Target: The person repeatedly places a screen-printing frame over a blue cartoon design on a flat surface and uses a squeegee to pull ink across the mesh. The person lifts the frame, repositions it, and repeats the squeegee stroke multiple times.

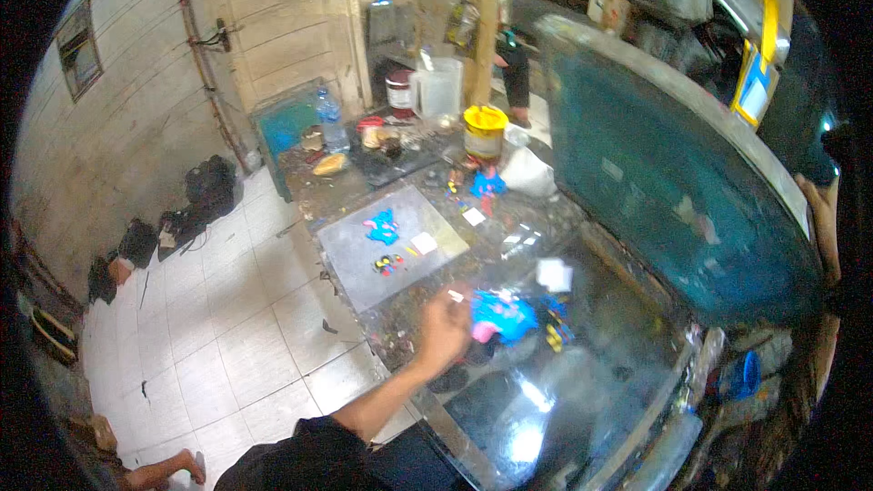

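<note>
My left hand (443,332) reaches over the worktable (400,345), fingers pinched, with a small white piece (456,296) at the fingertips. It is beside a blue and pink figure-shaped print (502,316), with smaller blue and yellow shapes (556,325) to the right. A large frame with a dark green mesh panel (664,173) stands tilted up along the right side. At its right edge a blurred, skin-coloured strip seems to be my right hand (821,209); its fingers cannot be made out. A grey sheet (355,264) left of centre bears another blue figure print (383,227).
A yellow tub (486,132), a clear jug (439,91), a dark red can (399,93) and a water bottle (331,120) stand at the back. White paper squares (554,275) lie about. One bare foot (193,466) shows lower left on the tiled floor (236,327); another person's leg (516,82) shows behind.
</note>
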The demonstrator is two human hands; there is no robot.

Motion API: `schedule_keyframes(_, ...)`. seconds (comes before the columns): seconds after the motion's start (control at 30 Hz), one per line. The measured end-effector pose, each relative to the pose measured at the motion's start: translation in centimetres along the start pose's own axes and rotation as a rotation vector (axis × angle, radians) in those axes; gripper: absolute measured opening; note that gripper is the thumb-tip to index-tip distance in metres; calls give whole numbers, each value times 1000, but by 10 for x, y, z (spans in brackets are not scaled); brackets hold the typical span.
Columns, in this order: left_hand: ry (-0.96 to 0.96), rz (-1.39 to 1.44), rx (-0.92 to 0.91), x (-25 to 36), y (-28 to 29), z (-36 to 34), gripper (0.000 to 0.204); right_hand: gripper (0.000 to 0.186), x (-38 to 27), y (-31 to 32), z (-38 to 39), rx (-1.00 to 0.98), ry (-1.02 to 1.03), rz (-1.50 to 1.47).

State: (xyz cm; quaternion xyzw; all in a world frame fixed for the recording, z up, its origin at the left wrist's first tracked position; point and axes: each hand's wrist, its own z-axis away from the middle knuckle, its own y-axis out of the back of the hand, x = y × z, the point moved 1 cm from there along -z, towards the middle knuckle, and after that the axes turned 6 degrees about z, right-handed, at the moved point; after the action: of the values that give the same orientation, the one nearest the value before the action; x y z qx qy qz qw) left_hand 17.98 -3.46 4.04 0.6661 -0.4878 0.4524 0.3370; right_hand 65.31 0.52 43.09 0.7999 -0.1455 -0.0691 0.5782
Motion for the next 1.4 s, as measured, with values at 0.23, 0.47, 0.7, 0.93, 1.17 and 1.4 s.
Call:
schedule_keyframes(0.23,81,496,535,-78,147,-101,34,58,6,2,14,82,95,-174)
schedule_keyframes(0.47,-247,-946,-347,-99,140,-71,39,50,4,0,15,8,-85,-286)
schedule_keyframes(0.7,-270,-953,-608,-110,159,-114,22,50,0,3,16,442,738,305)
schedule_keyframes(0.93,39,-880,-880,-36,155,-198,29,36,18,-12,7,98,62,113)
schedule_keyframes(1.17,-459,-644,-1281,6,0,-40,23,41,55,-31,-38,146,312,314)
schedule_keyframes(1.4,12,-585,-1106,-34,-63,76,25,48,4,2,38,125,256,65)
